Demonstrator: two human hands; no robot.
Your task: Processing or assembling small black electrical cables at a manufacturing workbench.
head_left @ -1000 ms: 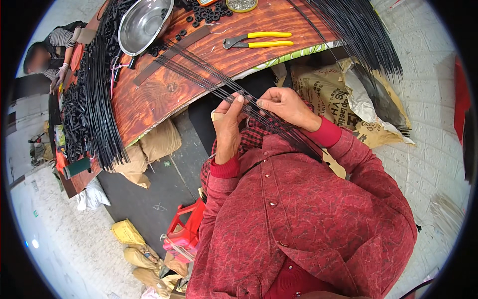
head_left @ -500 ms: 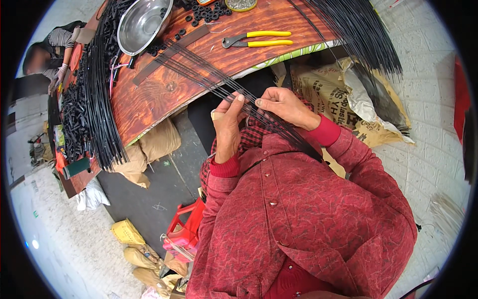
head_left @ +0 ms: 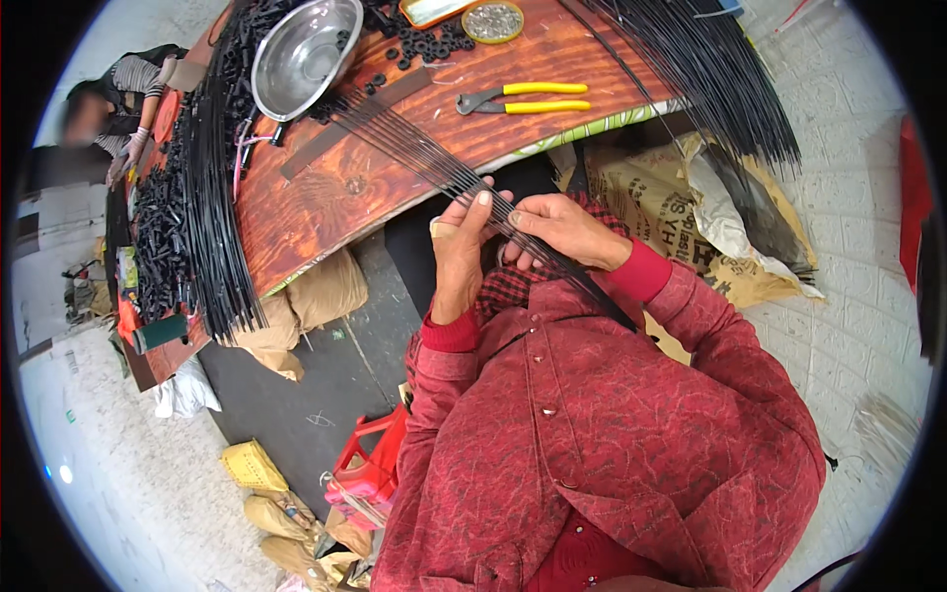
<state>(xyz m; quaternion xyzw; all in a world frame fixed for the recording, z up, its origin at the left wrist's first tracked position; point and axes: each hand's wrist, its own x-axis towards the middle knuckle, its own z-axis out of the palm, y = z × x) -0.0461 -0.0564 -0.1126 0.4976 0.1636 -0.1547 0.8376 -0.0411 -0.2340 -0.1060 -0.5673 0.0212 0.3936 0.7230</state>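
Drawn closer together than before, the thin black rods (head_left: 459, 175) look light, springy and slick, best held mid-length, where left hand (head_left: 458, 247) and right hand (head_left: 570, 231) pinch them.

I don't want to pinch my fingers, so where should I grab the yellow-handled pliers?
Probably around both yellow handles, coming from the right. The pliers lie flat on the wooden table, handles a little apart and pointing right, metal head pointing left. A hand from the right should meet the long handles first, away from the head.
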